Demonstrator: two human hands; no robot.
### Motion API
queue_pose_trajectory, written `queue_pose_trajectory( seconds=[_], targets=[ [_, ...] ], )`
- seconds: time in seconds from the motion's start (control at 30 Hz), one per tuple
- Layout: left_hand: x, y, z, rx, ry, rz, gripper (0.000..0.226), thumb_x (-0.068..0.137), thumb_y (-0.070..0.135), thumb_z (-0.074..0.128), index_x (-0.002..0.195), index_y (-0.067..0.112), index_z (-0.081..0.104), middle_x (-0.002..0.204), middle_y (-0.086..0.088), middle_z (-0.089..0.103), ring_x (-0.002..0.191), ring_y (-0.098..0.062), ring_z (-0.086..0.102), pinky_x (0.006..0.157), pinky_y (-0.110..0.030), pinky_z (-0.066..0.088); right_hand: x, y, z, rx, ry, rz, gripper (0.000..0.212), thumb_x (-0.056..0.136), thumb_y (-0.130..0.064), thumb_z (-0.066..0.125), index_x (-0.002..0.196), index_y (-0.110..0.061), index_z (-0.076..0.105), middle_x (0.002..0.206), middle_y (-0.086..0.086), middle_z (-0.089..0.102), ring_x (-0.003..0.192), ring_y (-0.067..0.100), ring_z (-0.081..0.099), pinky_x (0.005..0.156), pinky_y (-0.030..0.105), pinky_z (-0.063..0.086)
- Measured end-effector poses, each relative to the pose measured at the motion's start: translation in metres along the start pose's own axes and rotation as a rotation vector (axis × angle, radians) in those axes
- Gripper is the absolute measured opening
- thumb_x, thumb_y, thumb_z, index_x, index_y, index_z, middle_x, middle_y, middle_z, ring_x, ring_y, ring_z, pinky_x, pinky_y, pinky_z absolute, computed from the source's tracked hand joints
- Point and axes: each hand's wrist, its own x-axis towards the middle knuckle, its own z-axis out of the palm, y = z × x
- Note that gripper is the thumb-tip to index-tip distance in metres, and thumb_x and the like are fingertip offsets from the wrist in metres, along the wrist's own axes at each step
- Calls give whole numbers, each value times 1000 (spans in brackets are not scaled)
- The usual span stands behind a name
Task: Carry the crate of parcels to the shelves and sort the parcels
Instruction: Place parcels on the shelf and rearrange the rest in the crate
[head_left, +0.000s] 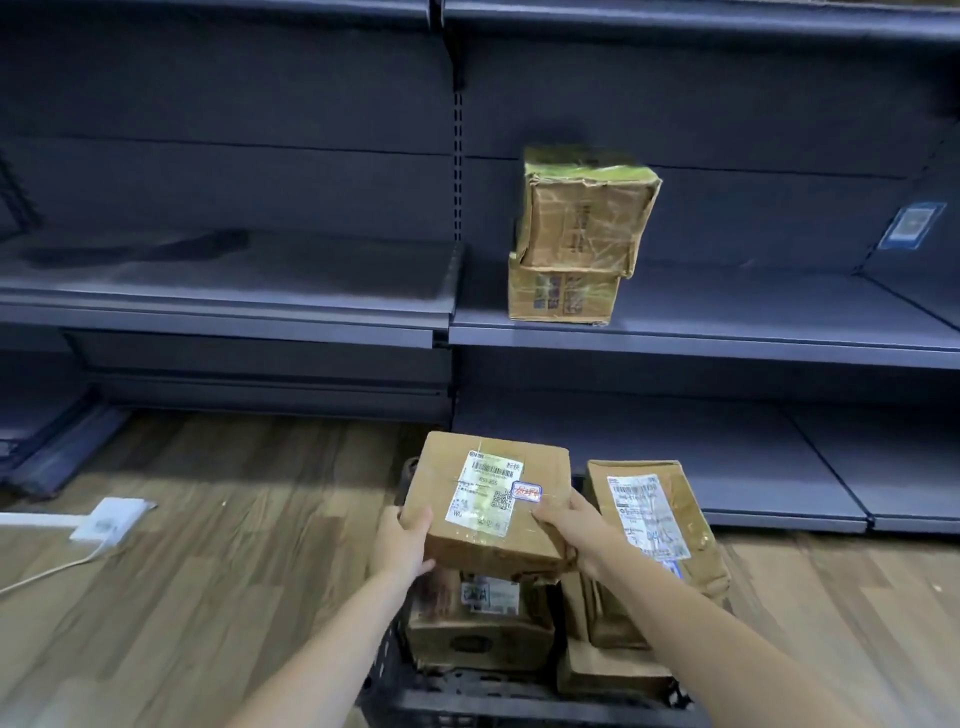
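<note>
I hold a brown cardboard parcel (488, 499) with a white shipping label above the black crate (447, 696). My left hand (402, 540) grips its left edge and my right hand (569, 525) grips its right edge. Inside the crate lie several more parcels: one below the held box (480, 623) and a taller one standing at the right (660, 519). On the middle shelf (701, 343) two taped parcels are stacked, the upper one (587, 213) tilted on the lower one (563, 296).
Dark metal shelving (223, 301) spans the whole view, with a low bottom shelf (727, 467) right behind the crate. A white power strip (111, 519) with its cable lies on the wooden floor at the left.
</note>
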Motion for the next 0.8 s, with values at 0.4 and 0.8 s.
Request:
queue_pose_trajectory(
  seconds=[0.4,0.8],
  targets=[
    [59,-54,19,905,-55,207,81,91,44,54,151,10,10,138,-14,42,122,-27,52,93,-31,46,67,73,29,90,73,67,50,85,-13,68,132,-14,49,122,7,63,110,25,62,97,36,50],
    [84,-73,26,1472,56,786,77,45,45,90,109,5,70,106,-9,68,96,-25,60,68,-34,57,76,80,31,-434,110,-161,75,97,-29,51,153,-21,3,161,3,17,148,22,19,115,32,24]
  ],
)
